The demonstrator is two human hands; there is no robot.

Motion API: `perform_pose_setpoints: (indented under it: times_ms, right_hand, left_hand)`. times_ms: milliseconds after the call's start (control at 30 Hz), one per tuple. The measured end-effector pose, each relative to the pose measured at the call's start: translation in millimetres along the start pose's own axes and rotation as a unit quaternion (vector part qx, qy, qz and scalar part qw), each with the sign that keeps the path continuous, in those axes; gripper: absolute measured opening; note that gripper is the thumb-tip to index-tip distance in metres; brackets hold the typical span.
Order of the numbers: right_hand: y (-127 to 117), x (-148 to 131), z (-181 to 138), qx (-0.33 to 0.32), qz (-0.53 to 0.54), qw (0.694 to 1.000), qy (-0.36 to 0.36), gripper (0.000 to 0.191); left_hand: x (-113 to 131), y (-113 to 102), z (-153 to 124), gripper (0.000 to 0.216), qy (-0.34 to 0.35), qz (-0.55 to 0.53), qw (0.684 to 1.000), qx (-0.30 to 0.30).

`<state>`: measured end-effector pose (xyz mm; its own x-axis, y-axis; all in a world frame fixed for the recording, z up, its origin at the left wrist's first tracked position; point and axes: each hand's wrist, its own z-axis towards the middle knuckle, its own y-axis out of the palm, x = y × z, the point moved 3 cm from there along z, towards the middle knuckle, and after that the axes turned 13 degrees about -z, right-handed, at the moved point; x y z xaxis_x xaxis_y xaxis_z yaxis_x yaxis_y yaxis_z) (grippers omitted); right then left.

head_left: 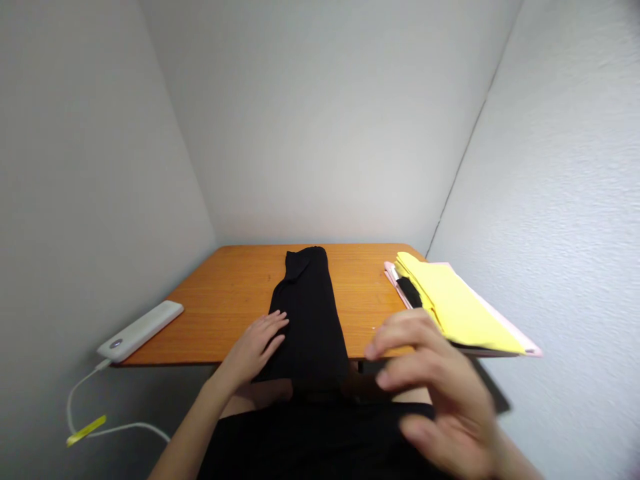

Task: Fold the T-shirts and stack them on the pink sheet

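Note:
A black garment, folded into a long narrow strip, lies down the middle of the orange table and hangs over its near edge. My left hand rests flat on the strip's left edge, fingers stretched out and holding nothing. My right hand hovers in the air close to the camera, off the table's near right corner, fingers loosely curved and apart, blurred and empty.
A stack of folded cloths, yellow on top of black and pink, sits at the table's right end. A white power bank with a white cable lies at the left corner. Grey walls enclose the table on three sides.

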<state>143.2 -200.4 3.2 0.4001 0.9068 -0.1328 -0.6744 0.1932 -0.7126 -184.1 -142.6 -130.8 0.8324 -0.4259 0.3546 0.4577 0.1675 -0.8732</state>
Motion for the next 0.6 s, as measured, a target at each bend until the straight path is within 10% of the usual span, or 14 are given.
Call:
perform_pose_setpoints:
  times_ms: [200,367,600]
  right_hand:
    - [112.9,76.1,-27.9,-0.225,-0.164,0.96,0.004,0.101]
    - [162.2,89.0,-50.7,-0.191,-0.258,0.945,-0.057,0.07]
    - [149.9,87.3,-44.2,-0.053,-0.136,0.987,-0.074,0.038]
  left_hand:
    - [4.6,13.8,-61.8,0.073,0.109,0.12,0.987,-0.002]
    - [-14.8,20.8,-67.2,0.071,0.161,0.154,0.971,0.091]
    - [-18.9,12.1,-75.5,0.032,0.149,-0.054,0.974,0.164]
